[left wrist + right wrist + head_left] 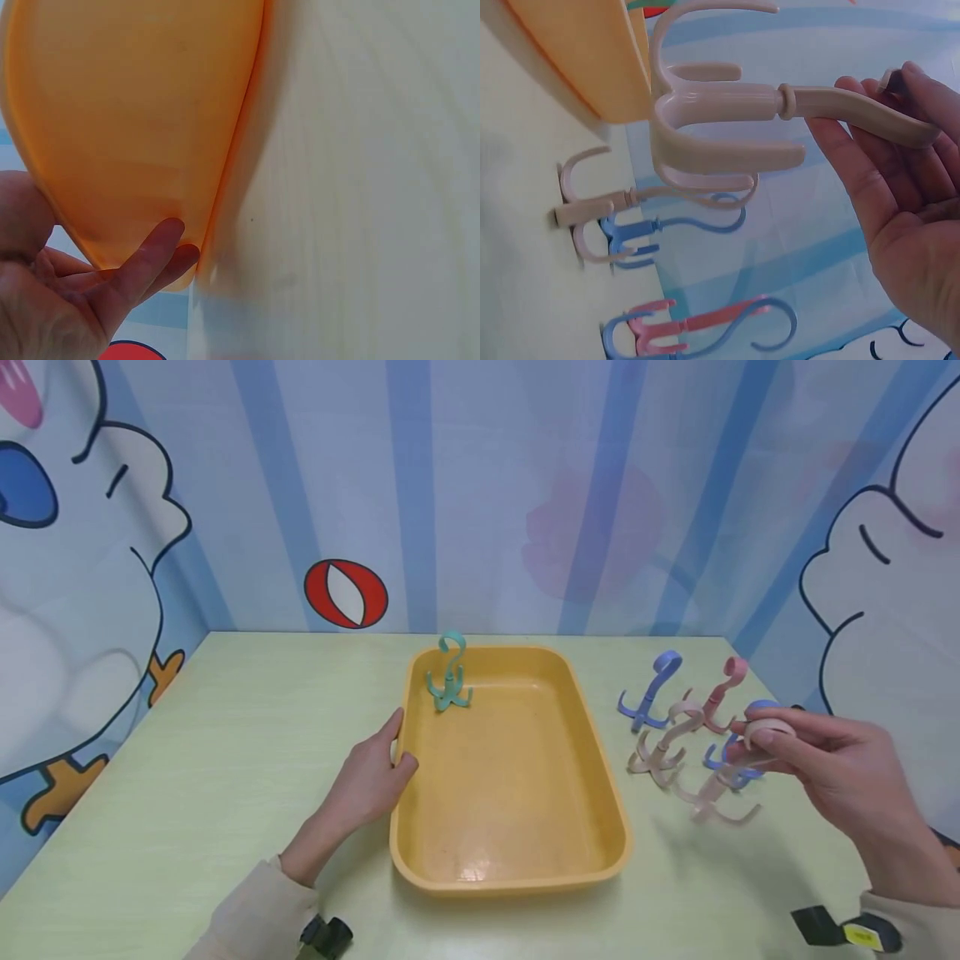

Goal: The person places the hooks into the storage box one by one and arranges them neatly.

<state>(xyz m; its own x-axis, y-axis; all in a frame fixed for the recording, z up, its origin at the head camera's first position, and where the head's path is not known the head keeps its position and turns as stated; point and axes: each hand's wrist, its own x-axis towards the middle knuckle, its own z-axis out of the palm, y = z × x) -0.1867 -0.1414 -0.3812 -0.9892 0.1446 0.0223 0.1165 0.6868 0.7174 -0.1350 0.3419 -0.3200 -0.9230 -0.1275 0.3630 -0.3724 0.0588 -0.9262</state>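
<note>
My left hand [367,781] grips the left rim of a yellow-orange tray [510,785], the thumb over the rim and the fingers along the outer wall [127,135]. A teal multi-prong hook [450,687] stands inside the tray at its far left corner. To the right of the tray, my right hand [847,768] pinches a beige multi-prong hook [727,101] by its curved top end. Its prongs hang off the table, pointing toward the tray side in the head view. Behind and below it, another beige hook [658,756] stands on the table.
Right of the tray stand a blue hook [652,689], a pink hook [722,693] and a second blue hook [738,775], partly hidden by my right hand and the held hook. A striped blue cartoon backdrop [480,493] surrounds the pale table [285,710].
</note>
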